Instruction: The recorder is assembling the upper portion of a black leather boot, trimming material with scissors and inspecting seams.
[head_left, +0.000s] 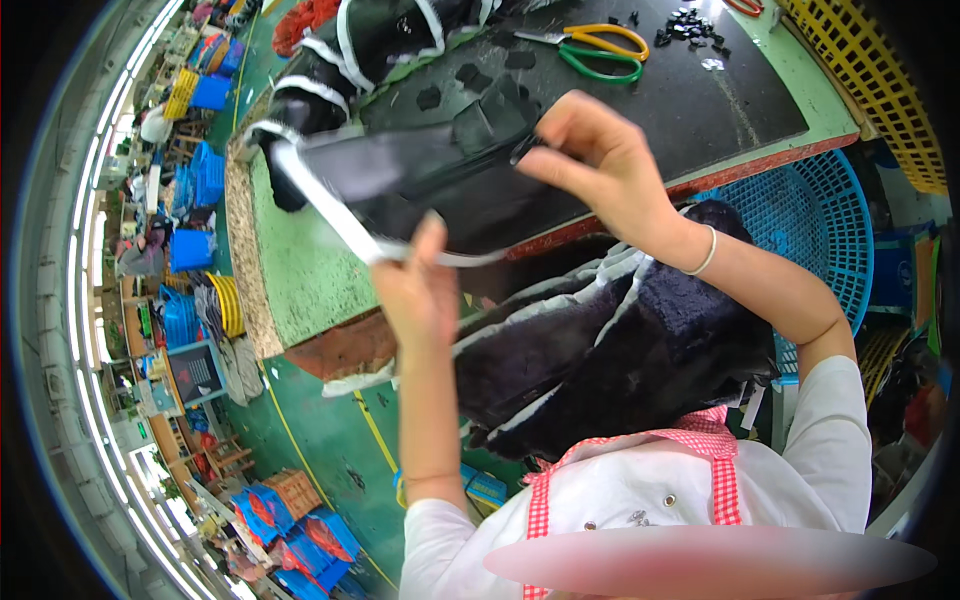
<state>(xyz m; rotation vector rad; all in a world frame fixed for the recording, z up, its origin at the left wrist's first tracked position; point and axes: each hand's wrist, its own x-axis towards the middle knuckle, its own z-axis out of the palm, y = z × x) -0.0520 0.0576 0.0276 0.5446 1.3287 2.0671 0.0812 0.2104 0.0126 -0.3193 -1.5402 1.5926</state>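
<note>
Several dark, pale-edged pieces (pixel 560 350) lie nearest; finished or waiting, I cannot tell. Left hand (pixel 420 295) grips the near rim of one black piece (pixel 460 205), held slanting above the bench (pixel 310 270). Right hand (pixel 605 170): thumb and finger pinch a small black bit (pixel 518 153) at its right end; blurred, attachment unclear. Judgement: partway. White edging (pixel 330 207) is on; that bit not visibly settled. Piece looks soft, dark, faintly glossy, a flap (pixel 490 120) standing up on its far side. Farther: loose black scraps (pixel 428 97), scissors (pixel 600 65) lying unheld, a dark heap (pixel 690 30); probably plenty left.
</note>
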